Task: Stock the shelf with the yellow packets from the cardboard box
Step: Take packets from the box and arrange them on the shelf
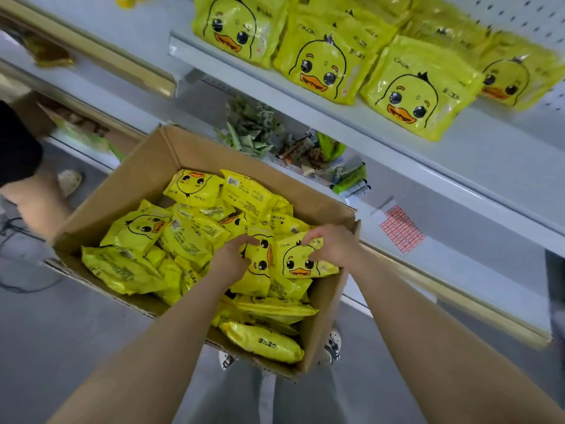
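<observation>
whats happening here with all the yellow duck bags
A person is restocking a shop shelf. Both hands are down in the cardboard box of yellow packets: the left hand is on one packet, the right hand grips the one beside it. Neither is lifted out yet. Several packets already lie in rows on the shelf above.

I count four stacks of yellow packets (324, 59) fronting the shelf (458, 154), one cardboard box (146, 179) holding well over a dozen loose packets (189, 237), too jumbled to count exactly, and my two hands, left (234, 255) and right (331, 244).
</observation>
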The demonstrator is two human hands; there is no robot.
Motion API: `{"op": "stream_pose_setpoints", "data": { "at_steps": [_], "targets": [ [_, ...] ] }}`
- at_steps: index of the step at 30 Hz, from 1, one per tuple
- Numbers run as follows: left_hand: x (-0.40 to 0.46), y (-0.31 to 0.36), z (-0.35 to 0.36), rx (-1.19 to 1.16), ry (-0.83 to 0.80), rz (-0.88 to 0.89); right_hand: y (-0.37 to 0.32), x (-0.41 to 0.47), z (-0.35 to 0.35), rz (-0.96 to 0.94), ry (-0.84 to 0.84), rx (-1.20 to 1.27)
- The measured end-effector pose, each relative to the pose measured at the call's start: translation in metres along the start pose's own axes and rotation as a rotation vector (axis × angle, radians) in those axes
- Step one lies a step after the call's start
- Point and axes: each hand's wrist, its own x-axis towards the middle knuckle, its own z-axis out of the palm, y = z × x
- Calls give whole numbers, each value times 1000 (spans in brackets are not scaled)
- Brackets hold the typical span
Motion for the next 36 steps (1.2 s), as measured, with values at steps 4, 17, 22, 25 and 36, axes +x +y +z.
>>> {"op": "stream_pose_setpoints", "data": {
  "at_steps": [4, 17, 22, 25, 36],
  "targets": [
    [-16, 7, -15, -77, 29, 36, -6, -12, -4, 18, 104, 61],
    [-44, 108, -82, -68, 112, 389, -5, -86, -101, -101, 524, 208],
    [-53, 165, -95, -85, 128, 535, 20, -123, -141, -174, 660, 406],
    [-58, 201, -98, -73, 110, 627, 41, -142, -164, -183, 714, 513],
    [-48, 320, -61, -44, 68, 785, 137, -182, -241, -212, 864, 754]
  ]
}}
